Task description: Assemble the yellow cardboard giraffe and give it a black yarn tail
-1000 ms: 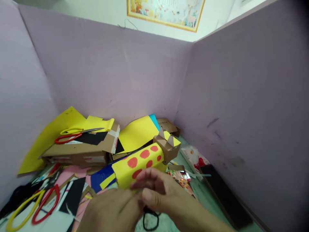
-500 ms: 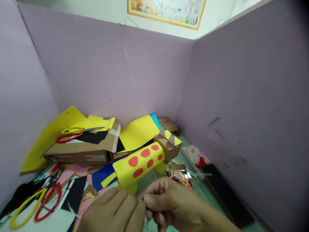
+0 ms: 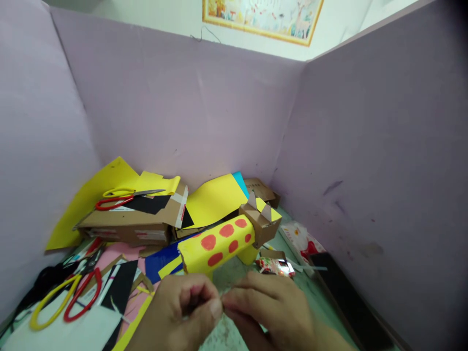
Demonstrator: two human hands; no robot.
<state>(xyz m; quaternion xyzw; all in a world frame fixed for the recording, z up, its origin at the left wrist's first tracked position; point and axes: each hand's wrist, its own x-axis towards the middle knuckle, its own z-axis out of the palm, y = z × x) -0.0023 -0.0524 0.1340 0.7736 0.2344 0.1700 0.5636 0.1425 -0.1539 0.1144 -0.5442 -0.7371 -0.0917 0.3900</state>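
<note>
My left hand (image 3: 183, 312) and my right hand (image 3: 272, 309) meet at the fingertips, low in the middle of the view. Both are closed in a pinch, and whatever lies between the fingers is too small or hidden to make out. Just beyond them stands a yellow paper animal body (image 3: 217, 243) with red painted spots. At its right end sits a brown cardboard box head (image 3: 260, 223) with two pointed ears. A yellow leg (image 3: 248, 254) shows beneath the body.
Red-and-yellow scissors (image 3: 82, 297) lie at the left among paper scraps. Another pair of scissors (image 3: 120, 197) rests on a cardboard box (image 3: 127, 226). A yellow sheet (image 3: 215, 200) leans behind the animal. At the right lie a dark slab (image 3: 347, 302) and a patterned packet (image 3: 276, 266). Lilac panels (image 3: 183, 107) enclose the table.
My hands have turned: the left thumb and curled fingers now show, while the right hand's back faces up. The view has shifted slightly, and the table things stay in place.
</note>
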